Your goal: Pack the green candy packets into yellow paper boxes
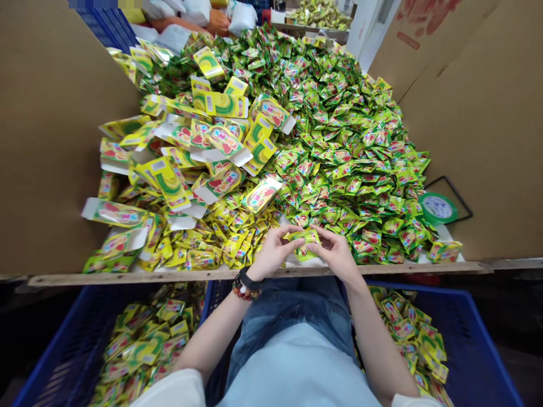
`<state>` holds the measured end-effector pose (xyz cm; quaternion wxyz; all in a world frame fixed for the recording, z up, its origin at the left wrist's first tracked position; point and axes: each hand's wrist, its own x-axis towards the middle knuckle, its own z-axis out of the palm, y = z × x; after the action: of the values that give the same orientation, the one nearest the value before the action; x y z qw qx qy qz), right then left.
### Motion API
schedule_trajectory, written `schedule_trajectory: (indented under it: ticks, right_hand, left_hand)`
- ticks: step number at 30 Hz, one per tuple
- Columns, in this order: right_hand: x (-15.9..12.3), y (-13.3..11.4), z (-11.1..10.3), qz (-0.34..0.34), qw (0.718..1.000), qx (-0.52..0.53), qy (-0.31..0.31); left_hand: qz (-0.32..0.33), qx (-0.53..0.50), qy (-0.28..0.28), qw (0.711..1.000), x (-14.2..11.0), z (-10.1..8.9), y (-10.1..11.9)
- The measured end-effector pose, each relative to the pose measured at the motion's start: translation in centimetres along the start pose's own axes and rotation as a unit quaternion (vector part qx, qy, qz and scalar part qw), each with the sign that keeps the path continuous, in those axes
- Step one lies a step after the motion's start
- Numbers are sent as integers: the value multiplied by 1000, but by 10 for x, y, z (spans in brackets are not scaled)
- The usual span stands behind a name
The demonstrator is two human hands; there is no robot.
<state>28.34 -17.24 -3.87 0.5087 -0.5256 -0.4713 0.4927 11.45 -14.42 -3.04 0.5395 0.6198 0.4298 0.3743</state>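
Both my hands meet at the front edge of the table. My left hand point(278, 247), with a black band and beads at its wrist, pinches the left side of a small green-and-yellow candy packet point(306, 244). My right hand point(335, 251) grips the same packet from the right, thumb on top. Behind my hands lies a big heap of green candy packets point(339, 152). Nearer my left hand are small yellow packets point(237, 232). Open-flapped yellow cardboard boxes point(224, 141) are piled at the left.
Tall cardboard sheets point(55, 141) wall in the table's left and right sides. A green tape roll point(438, 208) lies at the right. Under the wooden edge point(169, 276), a blue crate point(466, 328) with filled boxes stands right, another blue crate point(72, 333) left.
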Motion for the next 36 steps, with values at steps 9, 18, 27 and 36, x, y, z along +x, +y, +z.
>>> schedule_trajectory:
  ticks: [9, 18, 27, 36]
  right_hand:
    - [-6, -7, -8, -23, 997, 44, 60]
    - [-2, -49, -9, -176, 977, -8, 122]
    - [-4, -64, -35, -121, 979, -144, -80]
    - [-30, -74, -14, -161, 890, -427, -6]
  left_hand:
    - [46, 557, 225, 798, 65, -54, 28]
    - [170, 519, 96, 832, 13, -20, 26]
    - [174, 456, 136, 862, -29, 14, 13]
    - [167, 346, 104, 917, -42, 39, -7]
